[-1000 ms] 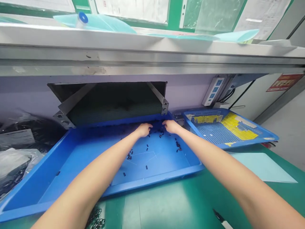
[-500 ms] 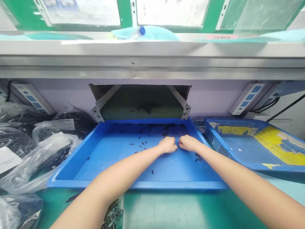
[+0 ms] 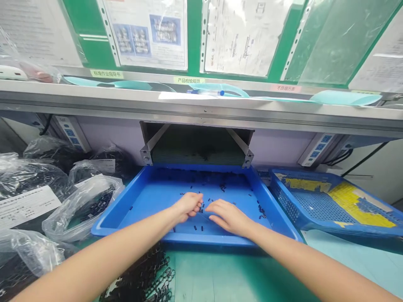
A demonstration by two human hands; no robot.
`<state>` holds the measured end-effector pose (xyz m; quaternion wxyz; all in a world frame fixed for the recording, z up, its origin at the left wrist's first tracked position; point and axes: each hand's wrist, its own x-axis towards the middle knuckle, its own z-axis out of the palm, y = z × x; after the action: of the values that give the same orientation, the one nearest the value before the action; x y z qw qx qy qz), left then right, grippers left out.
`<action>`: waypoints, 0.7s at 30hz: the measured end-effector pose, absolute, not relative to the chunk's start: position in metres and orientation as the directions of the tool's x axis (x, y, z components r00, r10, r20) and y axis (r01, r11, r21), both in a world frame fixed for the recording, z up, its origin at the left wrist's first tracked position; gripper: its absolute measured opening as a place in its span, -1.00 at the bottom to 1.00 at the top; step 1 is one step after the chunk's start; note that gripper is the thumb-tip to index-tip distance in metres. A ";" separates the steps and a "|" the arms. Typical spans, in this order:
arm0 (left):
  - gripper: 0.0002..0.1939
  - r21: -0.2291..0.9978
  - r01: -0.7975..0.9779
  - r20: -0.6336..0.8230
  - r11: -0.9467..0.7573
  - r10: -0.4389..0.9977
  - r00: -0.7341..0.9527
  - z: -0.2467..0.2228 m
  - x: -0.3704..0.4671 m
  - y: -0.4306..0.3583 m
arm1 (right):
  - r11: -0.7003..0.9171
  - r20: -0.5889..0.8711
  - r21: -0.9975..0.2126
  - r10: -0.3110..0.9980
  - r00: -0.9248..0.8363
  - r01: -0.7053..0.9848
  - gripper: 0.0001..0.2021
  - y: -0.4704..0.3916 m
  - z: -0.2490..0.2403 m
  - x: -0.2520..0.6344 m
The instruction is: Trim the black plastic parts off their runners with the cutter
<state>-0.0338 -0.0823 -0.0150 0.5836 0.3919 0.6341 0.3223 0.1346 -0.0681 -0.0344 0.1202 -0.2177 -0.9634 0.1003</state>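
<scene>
Both hands are over a large blue tray (image 3: 147,237) that holds scattered small black parts (image 3: 262,209). My left hand (image 3: 189,206) is near the tray's middle with its fingers curled together; what they hold, if anything, is too small to make out. Just to its right, my right hand (image 3: 227,214) has its fingers reaching forward and left, with the thumb apart, and nothing shows in it. Small black pieces lie between and around the two hands. The hands do not touch.
Behind the tray is a dark belt chute (image 3: 198,147) under a metal shelf (image 3: 126,105). A blue basket (image 3: 321,205) stands at the right. Clear bags of black parts (image 3: 97,205) crowd the left. Linked black pieces (image 3: 141,272) lie in front.
The camera view has tilted up and shifted. My hands have moved nearer the tray's front, my left hand also leftward. My right hand's fingers have opened from a fist.
</scene>
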 end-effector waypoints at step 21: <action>-0.89 0.576 0.816 -0.101 -0.051 0.986 0.133 -0.023 -0.046 0.005 | 0.885 0.042 -0.160 0.449 -0.893 0.437 -0.65 0.029 -0.091 0.098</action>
<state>-0.0458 0.0051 -0.0230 0.2602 0.7061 0.6380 0.1633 0.0983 0.0291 -0.0911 0.0388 -0.2283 -0.9701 0.0734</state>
